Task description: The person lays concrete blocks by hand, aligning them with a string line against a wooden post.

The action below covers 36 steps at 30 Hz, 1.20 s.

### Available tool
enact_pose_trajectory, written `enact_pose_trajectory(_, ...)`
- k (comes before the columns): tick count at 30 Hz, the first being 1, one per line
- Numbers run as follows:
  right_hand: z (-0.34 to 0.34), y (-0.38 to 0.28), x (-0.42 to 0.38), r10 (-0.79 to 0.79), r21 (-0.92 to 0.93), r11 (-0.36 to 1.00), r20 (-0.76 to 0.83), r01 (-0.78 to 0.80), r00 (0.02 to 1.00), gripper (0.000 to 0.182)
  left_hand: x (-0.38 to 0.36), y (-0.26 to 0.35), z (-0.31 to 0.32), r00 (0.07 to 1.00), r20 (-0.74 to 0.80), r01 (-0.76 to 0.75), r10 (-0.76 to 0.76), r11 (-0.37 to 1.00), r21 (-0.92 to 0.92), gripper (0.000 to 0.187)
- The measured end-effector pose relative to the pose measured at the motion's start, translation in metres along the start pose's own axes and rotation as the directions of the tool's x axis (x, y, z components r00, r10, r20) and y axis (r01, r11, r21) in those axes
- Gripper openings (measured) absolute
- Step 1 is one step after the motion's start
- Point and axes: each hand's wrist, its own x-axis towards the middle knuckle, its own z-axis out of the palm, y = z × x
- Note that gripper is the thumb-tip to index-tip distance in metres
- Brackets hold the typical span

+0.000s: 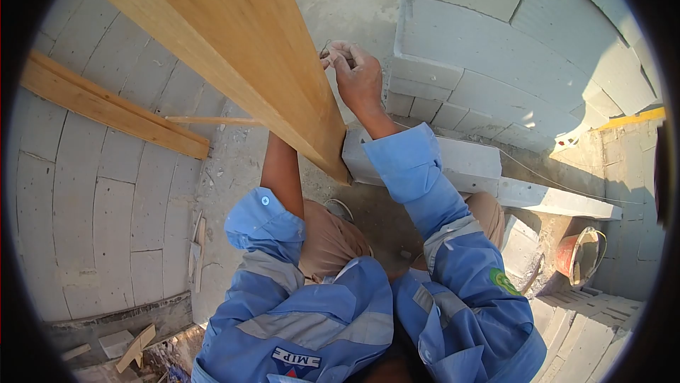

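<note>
An upright wooden post (276,50) rises close in front of me, its foot near a grey block. My right hand (352,71) is beside the post's right edge, its fingers pinched together around something too small to make out, perhaps a thin string or wire. My left arm reaches behind the post; of my left hand (325,59) only a few fingertips show past the post's edge, near the right fingertips. The rest of that hand is hidden by the wood. A thin line (524,163) runs from near my right wrist over the pale blocks to the right.
Grey block walls stand at the left (113,206) and right (489,50). A wooden beam (113,103) leans along the left wall. A low row of blocks (453,163) crosses right of the post. A red bucket (568,255) and stacked blocks lie lower right; wood scraps (136,347) lie lower left.
</note>
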Motion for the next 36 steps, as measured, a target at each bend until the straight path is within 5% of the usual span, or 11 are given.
enact_pose_trajectory(4, 0.004, -0.003, -0.002, -0.224, -0.224, 0.951, -0.032, 0.211, 0.974, 0.019, -0.001, 0.003, -0.001, 0.95, -0.057, 0.294, -0.308, 0.94, -0.176, 0.034)
enact_pose_trajectory(8, -0.009, -0.007, 0.01, -0.234, -0.277, 0.929, 0.081, 0.247, 0.969, 0.022, -0.003, 0.007, -0.003, 0.898, -0.071, 0.407, -0.435, 0.879, -0.247, 0.034)
enact_pose_trajectory(10, -0.019, -0.016, 0.022, 0.109, 0.138, 0.981, 0.193, -0.137, 0.975, 0.029, -0.004, 0.008, -0.004, 0.882, -0.076, 0.432, -0.465, 0.862, -0.264, 0.033)
enact_pose_trajectory(14, -0.029, 0.003, 0.041, -0.041, 0.187, 0.982, 0.293, -0.016, 0.955, 0.035, -0.002, 0.012, -0.004, 0.863, -0.076, 0.461, -0.5, 0.839, -0.288, 0.033)
enact_pose_trajectory(16, -0.034, -0.001, 0.046, -0.04, 0.033, 0.999, 0.455, 0.029, 0.889, 0.039, -0.002, 0.013, -0.004, 0.856, -0.076, 0.472, -0.512, 0.832, -0.29, 0.032)
enact_pose_trajectory(22, -0.041, -0.002, 0.06, 0.028, 0.057, 0.995, 0.598, -0.077, 0.801, 0.032, -0.002, 0.014, -0.004, 0.844, -0.079, 0.488, -0.53, 0.821, -0.298, 0.031)
enact_pose_trajectory(36, -0.013, -0.007, 0.046, -0.249, -0.16, 0.934, 0.355, 0.321, 0.901, 0.018, -0.004, 0.014, -0.005, 0.822, -0.089, 0.512, -0.563, 0.798, -0.318, 0.029)
